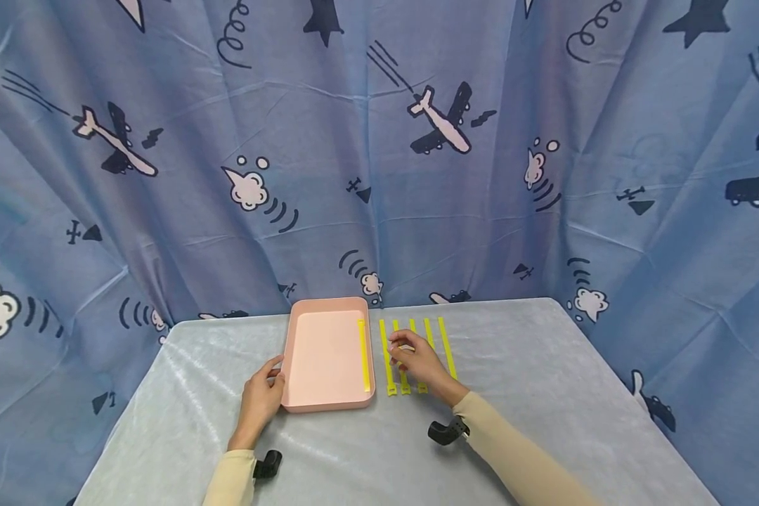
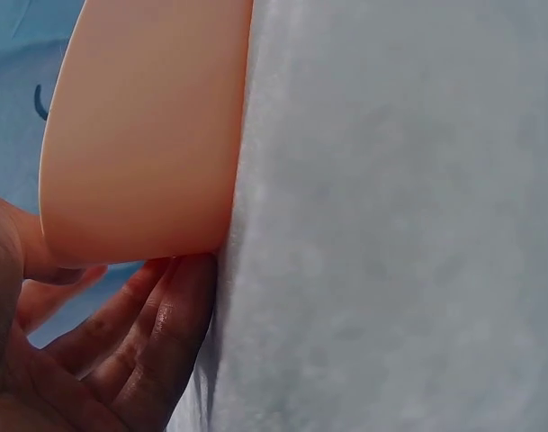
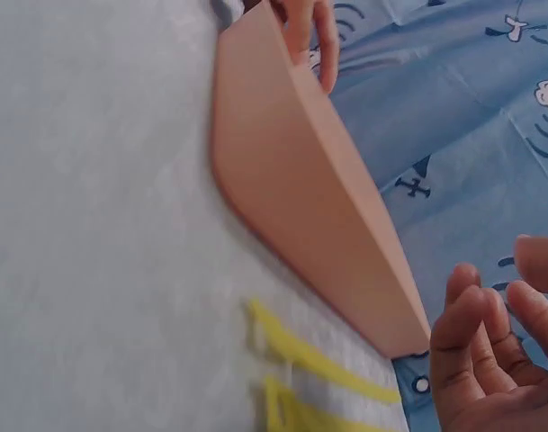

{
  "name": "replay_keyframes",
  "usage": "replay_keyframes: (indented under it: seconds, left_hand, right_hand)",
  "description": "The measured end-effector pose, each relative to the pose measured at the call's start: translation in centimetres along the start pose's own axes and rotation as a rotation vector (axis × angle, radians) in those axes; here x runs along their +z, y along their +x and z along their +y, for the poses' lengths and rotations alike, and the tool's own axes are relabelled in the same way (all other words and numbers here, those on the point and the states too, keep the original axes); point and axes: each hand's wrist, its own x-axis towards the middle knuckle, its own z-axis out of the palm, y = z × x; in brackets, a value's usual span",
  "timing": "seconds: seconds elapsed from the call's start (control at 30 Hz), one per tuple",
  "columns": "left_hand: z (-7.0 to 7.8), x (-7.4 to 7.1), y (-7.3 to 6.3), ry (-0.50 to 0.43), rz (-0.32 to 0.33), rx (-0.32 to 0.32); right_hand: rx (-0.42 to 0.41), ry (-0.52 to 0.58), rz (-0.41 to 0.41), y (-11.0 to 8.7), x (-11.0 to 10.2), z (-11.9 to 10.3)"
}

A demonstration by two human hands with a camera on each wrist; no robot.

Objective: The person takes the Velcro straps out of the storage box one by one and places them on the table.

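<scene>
A pink tray (image 1: pixel 329 406) lies on the cloth with one yellow strap (image 1: pixel 364 355) along its right inner side. My left hand (image 1: pixel 261 400) rests at the tray's left side, and its fingertips (image 2: pixel 197 270) touch the outer wall. Right of the tray, several more yellow straps (image 1: pixel 448 348), some showing a small buckle at the near end, lie side by side. Over these straps hovers my right hand (image 1: pixel 420 362), fingers loosely bent and nothing between them. In the right wrist view, thumb and fingertips (image 3: pixel 467 310) are apart, with two straps (image 3: pixel 323 358) on the cloth below.
A pale grey cloth (image 1: pixel 544 393) covers the table. Behind its far edge hangs a blue curtain (image 1: pixel 329 183) printed with planes and clouds. Each wrist carries a black camera mount (image 1: pixel 445 431).
</scene>
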Motion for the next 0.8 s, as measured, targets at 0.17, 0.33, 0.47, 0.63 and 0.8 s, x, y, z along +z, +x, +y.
replay_keyframes:
  seconds: [0.17, 0.33, 0.47, 0.63, 0.8]
  left_hand:
    - [0.0, 0.0, -0.1, 0.000, -0.008, 0.000]
    - [-0.1, 0.0, 0.0, 0.004, -0.003, -0.002]
    - [0.0, 0.0, 0.1, 0.007, 0.001, 0.004]
    - [0.0, 0.1, 0.0, 0.007, -0.001, 0.011]
    - [0.0, 0.1, -0.1, 0.009, 0.000, 0.014]
  right_hand:
    - [-0.027, 0.076, -0.011, -0.1, 1.1, -0.6]
    - [-0.017, 0.153, -0.030, 0.1, 2.1, -1.2]
    - [-0.009, 0.180, -0.059, 0.1, 2.8, -2.0]
    - [-0.086, 0.135, -0.106, -0.2, 3.8, -2.6]
    - [-0.229, -0.097, -0.141, -0.7, 5.0, -2.9]
